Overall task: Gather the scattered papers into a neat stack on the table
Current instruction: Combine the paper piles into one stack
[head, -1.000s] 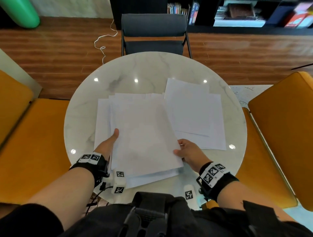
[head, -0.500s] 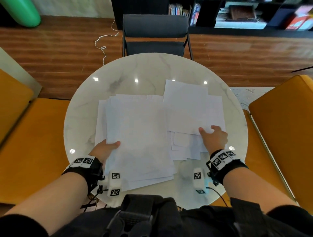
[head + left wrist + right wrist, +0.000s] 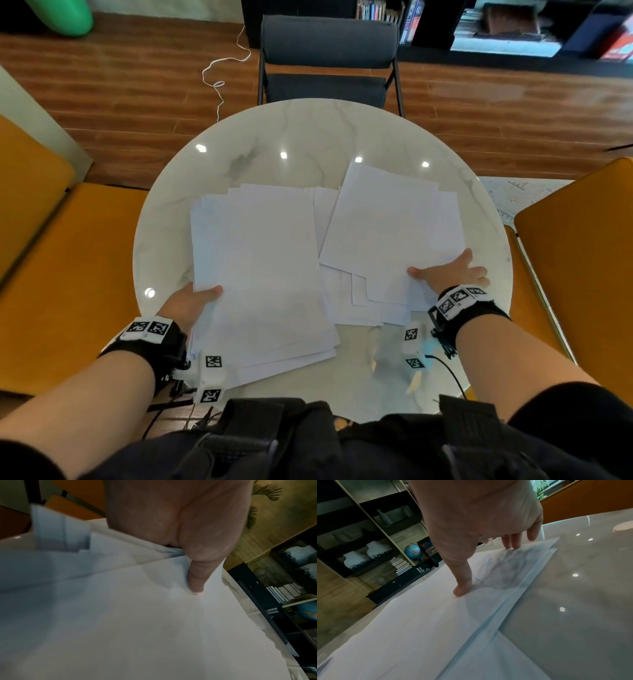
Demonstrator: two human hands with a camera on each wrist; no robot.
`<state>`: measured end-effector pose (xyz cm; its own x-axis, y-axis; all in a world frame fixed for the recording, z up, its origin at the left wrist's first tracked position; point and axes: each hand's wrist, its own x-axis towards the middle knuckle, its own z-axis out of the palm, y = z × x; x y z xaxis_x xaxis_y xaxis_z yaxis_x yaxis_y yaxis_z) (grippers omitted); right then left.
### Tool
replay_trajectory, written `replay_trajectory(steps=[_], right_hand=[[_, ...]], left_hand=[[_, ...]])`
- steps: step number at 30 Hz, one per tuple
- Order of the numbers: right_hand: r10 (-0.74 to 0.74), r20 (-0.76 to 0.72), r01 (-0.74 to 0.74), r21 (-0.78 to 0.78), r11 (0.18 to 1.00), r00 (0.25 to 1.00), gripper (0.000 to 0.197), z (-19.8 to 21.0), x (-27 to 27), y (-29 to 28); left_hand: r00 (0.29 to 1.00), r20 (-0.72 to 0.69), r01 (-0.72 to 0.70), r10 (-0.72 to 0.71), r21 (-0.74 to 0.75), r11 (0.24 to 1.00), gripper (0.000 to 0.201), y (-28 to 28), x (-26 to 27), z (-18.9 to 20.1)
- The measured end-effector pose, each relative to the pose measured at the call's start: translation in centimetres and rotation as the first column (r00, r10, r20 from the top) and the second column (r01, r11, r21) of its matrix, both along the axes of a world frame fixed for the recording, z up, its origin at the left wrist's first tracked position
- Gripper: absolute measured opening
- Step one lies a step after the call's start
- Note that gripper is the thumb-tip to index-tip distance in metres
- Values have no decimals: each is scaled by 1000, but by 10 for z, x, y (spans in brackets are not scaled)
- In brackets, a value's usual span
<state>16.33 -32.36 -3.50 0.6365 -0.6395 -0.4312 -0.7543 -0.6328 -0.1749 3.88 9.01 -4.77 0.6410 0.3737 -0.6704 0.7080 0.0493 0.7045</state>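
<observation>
Room around the papers

Beyond the papers [image 3: 260, 260] the marble table [image 3: 308, 137] lies bare to its far rim, so my hands could pass there; a bare strip also runs on their near side, while orange seats [image 3: 68, 274] flank the table left and right.

We count two loose piles of white papers, a left pile [image 3: 263, 270] and a right pile [image 3: 387, 236]; sheets per pile we cannot tell. One round tabletop [image 3: 308, 137], one grey chair [image 3: 329, 61], two hands.
</observation>
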Motion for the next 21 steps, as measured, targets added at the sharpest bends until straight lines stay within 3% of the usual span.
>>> replay_trajectory(steps=[11, 15, 19, 21], right_hand=[[-5, -114, -1, -51, 999, 993, 93, 6, 4, -4], [78, -39, -76, 47, 996, 996, 78, -3, 4, -6], [-73, 124, 56, 133, 990, 990, 86, -3, 0, -2], [-44, 169, 24, 120, 992, 985, 79, -3, -5, -3]], left_hand=[[1000, -12, -6, 6, 2, 1000, 52, 4, 1, -2], [1000, 2, -10, 10, -1, 1000, 51, 2, 1, -2], [1000, 14, -14, 14, -10, 1000, 49, -1, 0, 1], [999, 24, -25, 25, -19, 1000, 48, -2, -1, 3]])
